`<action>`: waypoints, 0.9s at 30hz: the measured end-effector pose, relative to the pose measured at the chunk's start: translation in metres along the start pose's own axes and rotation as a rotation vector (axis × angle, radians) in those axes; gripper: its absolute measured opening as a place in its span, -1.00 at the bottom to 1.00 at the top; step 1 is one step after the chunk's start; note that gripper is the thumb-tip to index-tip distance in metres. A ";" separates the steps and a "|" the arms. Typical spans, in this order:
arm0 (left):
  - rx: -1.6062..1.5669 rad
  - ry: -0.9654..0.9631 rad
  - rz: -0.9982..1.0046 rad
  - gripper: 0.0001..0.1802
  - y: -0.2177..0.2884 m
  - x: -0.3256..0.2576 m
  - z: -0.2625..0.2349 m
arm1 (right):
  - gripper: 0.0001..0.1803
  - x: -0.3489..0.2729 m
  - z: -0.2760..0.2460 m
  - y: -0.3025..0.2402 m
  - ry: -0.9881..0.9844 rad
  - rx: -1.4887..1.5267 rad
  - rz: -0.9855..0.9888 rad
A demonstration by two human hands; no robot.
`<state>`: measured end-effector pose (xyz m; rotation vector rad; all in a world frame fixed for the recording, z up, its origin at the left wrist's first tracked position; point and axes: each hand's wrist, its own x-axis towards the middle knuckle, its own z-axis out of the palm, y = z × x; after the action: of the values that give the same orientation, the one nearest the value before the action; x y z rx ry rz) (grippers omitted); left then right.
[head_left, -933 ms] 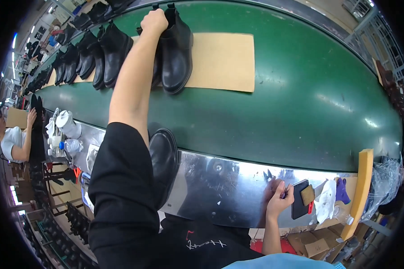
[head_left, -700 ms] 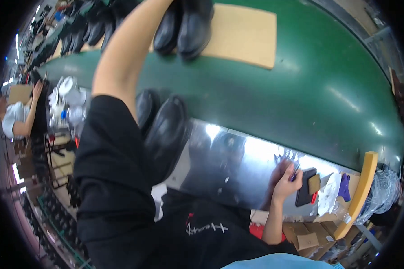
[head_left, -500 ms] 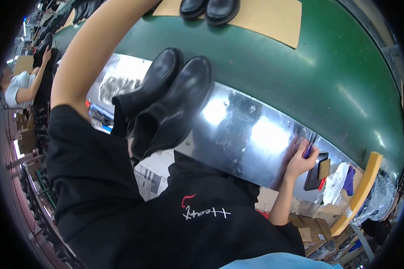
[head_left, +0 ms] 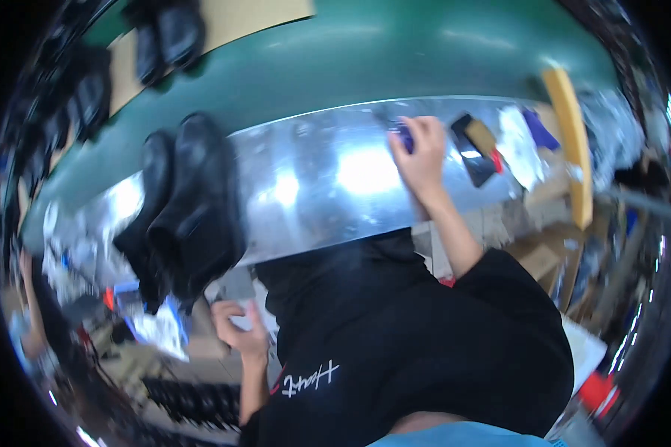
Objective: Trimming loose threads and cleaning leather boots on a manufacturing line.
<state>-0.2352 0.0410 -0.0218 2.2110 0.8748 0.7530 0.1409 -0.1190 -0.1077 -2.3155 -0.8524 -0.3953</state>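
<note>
A pair of black ankle boots lies on its side at the left end of the shiny steel ledge. My left hand is low, below the ledge and just under the boots, with its fingers curled around something pale; blur hides what it is. My right hand rests on the steel ledge with its fingertips pinched on a small purple object. A black and tan pad lies just right of that hand.
Behind the ledge runs a green conveyor belt with more black boots on a sheet of brown card. A yellow wooden bar and rags lie at the right. Another person's arm shows at the far left.
My left arm has come back from the boots on the belt and dropped below the ledge. My right hand has moved left along the steel. The view has tilted down toward my body.
</note>
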 end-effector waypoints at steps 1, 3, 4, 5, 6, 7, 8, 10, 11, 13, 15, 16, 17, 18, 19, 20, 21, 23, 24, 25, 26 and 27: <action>-0.066 0.128 -0.249 -0.70 -0.024 -0.008 0.012 | -0.68 -0.002 -0.002 -0.003 -0.020 0.007 0.040; -0.115 0.277 -0.354 -0.34 -0.033 0.003 0.037 | -0.59 -0.007 -0.011 -0.002 -0.004 -0.010 -0.031; -0.139 0.298 -0.295 -0.32 -0.044 0.006 0.050 | -0.58 -0.010 -0.017 -0.006 -0.014 -0.006 -0.012; -0.144 0.334 -0.250 -0.31 -0.049 0.011 0.059 | -0.57 -0.011 -0.022 -0.009 -0.040 0.018 0.000; -0.155 0.317 -0.250 -0.31 -0.052 0.016 0.064 | -0.57 -0.012 -0.031 -0.004 -0.038 0.001 0.011; -0.090 0.322 -0.261 -0.33 -0.055 0.023 0.067 | -0.58 -0.012 -0.039 0.002 0.001 0.003 0.037; -0.032 0.337 -0.275 -0.35 -0.055 0.028 0.074 | -0.60 -0.012 -0.049 0.010 0.042 0.002 0.051; -0.001 0.362 -0.377 -0.38 -0.051 0.035 0.073 | -0.65 -0.015 -0.070 0.029 0.103 -0.034 0.140; 0.047 0.400 -0.481 -0.40 -0.049 0.034 0.070 | -0.70 -0.014 -0.082 0.037 0.126 -0.100 0.098; 0.071 0.448 -0.453 -0.37 -0.036 0.032 0.081 | -0.77 -0.020 -0.098 0.049 0.135 -0.051 0.212; -0.042 0.202 -0.624 -0.34 -0.007 0.036 0.084 | -0.80 -0.027 -0.110 0.049 0.142 -0.074 0.251; 0.355 0.412 0.058 -0.40 -0.014 0.045 0.092 | -0.81 -0.032 -0.113 0.045 0.170 -0.063 0.277; 0.129 0.388 0.333 -0.35 -0.072 0.031 0.093 | -0.81 -0.033 -0.114 0.045 0.149 -0.132 0.277; 0.110 0.350 0.347 -0.29 -0.049 0.039 0.099 | -0.79 -0.040 -0.111 0.054 0.162 -0.155 0.271; 0.161 0.318 0.381 -0.24 -0.040 0.040 0.096 | -0.74 -0.042 -0.107 0.058 0.146 -0.222 0.237; 0.178 0.295 0.397 -0.24 -0.030 0.040 0.095 | -0.72 -0.040 -0.101 0.058 0.120 -0.269 0.207; 0.219 0.263 0.426 -0.25 -0.027 0.038 0.094 | -0.69 -0.039 -0.096 0.058 0.099 -0.322 0.175; 0.257 0.246 0.473 -0.23 -0.024 0.037 0.092 | -0.67 -0.039 -0.087 0.067 0.058 -0.305 0.162; 0.257 0.251 0.490 -0.21 -0.024 0.036 0.094 | -0.66 -0.038 -0.085 0.071 0.037 -0.309 0.164; 0.240 0.238 0.519 -0.26 -0.027 0.035 0.097 | -0.66 -0.036 -0.085 0.075 0.030 -0.302 0.155; 0.241 0.217 0.539 -0.38 -0.030 0.034 0.097 | -0.67 -0.034 -0.086 0.075 0.018 -0.310 0.152; 0.241 0.196 0.559 -0.50 -0.033 0.033 0.097 | -0.67 -0.032 -0.087 0.078 0.008 -0.320 0.148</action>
<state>-0.1601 0.0505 -0.0986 2.6708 0.4431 1.1910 0.1638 -0.2374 -0.0925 -2.6486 -0.6449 -0.5058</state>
